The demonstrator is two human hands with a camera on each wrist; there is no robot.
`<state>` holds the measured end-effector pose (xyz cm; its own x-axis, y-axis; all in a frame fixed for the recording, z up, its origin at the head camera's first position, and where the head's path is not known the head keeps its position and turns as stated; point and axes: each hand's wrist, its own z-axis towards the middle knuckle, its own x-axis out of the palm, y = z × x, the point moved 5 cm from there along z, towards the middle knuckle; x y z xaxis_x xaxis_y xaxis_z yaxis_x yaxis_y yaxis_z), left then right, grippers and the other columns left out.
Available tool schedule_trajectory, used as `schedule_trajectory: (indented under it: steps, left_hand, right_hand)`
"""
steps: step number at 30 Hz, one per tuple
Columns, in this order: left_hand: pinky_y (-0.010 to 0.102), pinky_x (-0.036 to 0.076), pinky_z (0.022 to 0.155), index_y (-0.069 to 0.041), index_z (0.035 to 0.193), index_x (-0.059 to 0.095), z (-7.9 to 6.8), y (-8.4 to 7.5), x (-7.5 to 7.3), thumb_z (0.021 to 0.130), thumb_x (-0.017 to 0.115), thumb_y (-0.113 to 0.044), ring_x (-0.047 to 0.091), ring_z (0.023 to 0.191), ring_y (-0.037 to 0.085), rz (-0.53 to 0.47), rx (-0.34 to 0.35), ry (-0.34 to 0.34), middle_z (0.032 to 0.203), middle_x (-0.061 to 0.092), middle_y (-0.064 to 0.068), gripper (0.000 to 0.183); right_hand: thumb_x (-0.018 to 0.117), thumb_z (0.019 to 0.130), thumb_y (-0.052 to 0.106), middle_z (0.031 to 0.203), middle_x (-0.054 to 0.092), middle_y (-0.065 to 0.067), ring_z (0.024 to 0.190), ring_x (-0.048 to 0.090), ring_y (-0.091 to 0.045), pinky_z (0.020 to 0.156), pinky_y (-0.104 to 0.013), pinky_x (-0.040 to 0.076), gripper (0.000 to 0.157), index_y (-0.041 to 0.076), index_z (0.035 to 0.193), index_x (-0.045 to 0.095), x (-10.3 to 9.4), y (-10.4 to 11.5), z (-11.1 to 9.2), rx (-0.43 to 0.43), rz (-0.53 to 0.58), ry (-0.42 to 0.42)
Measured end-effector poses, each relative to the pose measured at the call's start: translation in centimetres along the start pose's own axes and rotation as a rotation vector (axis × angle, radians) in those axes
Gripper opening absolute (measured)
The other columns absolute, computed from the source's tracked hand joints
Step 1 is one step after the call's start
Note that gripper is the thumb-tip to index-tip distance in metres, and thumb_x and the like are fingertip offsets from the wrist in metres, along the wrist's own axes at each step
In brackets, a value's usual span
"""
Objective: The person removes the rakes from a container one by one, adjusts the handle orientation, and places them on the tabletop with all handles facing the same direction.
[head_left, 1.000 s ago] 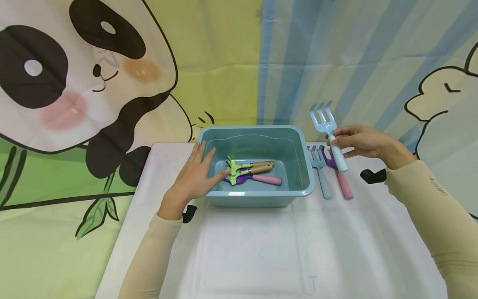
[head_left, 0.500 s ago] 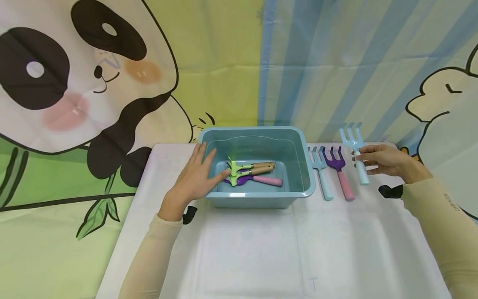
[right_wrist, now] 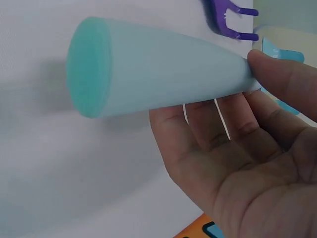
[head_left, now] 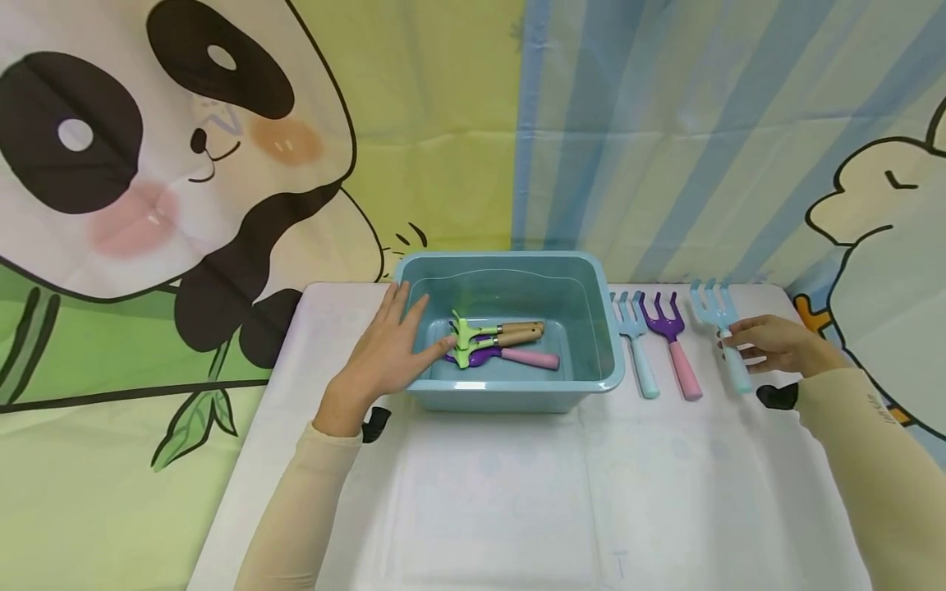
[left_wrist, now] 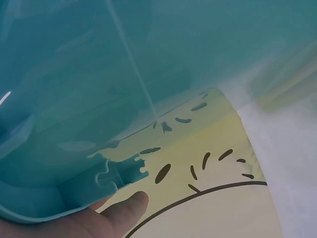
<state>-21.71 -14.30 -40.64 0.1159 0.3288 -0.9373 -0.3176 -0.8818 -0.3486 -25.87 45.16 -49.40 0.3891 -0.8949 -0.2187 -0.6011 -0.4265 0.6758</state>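
My right hand (head_left: 779, 345) pinches a light blue garden hand fork (head_left: 714, 309) by its pale handle, thumb and fingers close to the neck. In the right wrist view the fork's handle (right_wrist: 163, 67) points left with its mint end cap, over a shadow on the white table; whether the tines touch the table I cannot tell. Left of it lie a purple hand fork (head_left: 666, 324) with a pink handle and another light blue hand fork (head_left: 631, 327), tines away. My left hand (head_left: 380, 353) rests with spread, straight fingers on the left rim of a blue-green tub (head_left: 510, 394).
Inside the tub lie green-headed tools with wooden handles (head_left: 519, 334) and a purple tool with a pink handle (head_left: 528, 357). The white table (head_left: 495, 501) ends at a printed curtain (head_left: 443, 148) behind the tub.
My right hand has carried the light blue fork to the right, past the purple one, and lowered it toward the table. My left hand has stayed on the tub.
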Motion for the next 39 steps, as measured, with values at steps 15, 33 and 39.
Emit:
schedule_trajectory:
  steps: [15, 33, 39]
  left_hand:
    - [0.054, 0.013, 0.118, -0.009, 0.159, 0.025, 0.0, 0.0, 0.1, 0.09, 0.033, -0.082, -0.014, 0.151, 0.026, 0.007, 0.002, -0.009, 0.166, 0.001, 0.017, 0.101]
    - [0.055, 0.014, 0.118, -0.009, 0.159, 0.025, 0.1, 0.1, 0.1, 0.088, 0.032, -0.084, -0.014, 0.151, 0.026, 0.011, -0.006, -0.003, 0.166, 0.003, 0.017, 0.104]
    - [0.055, 0.014, 0.118, -0.008, 0.159, 0.025, 0.1, 0.1, 0.1, 0.089, 0.033, -0.084, -0.014, 0.151, 0.026, 0.009, -0.009, 0.0, 0.166, 0.003, 0.017, 0.103]
  right_hand:
    - [0.056, 0.103, 0.015, 0.104, 0.053, -0.011, 0.096, 0.05, -0.026, 0.083, -0.041, 0.051, 0.039, -0.009, 0.126, 0.035, 0.5, -1.4, 2.1, 0.088, -0.061, -0.036]
    - [0.059, 0.096, 0.013, 0.122, 0.041, -0.031, 0.109, 0.045, -0.042, 0.089, -0.053, 0.052, 0.06, -0.019, 0.136, 0.027, 0.6, -0.4, 3.4, 0.11, -0.176, -0.114]
    - [0.061, 0.095, 0.011, 0.126, 0.039, -0.034, 0.113, 0.043, -0.047, 0.084, -0.052, 0.054, 0.064, -0.021, 0.137, 0.026, 0.6, -0.4, 3.8, 0.104, -0.227, -0.14]
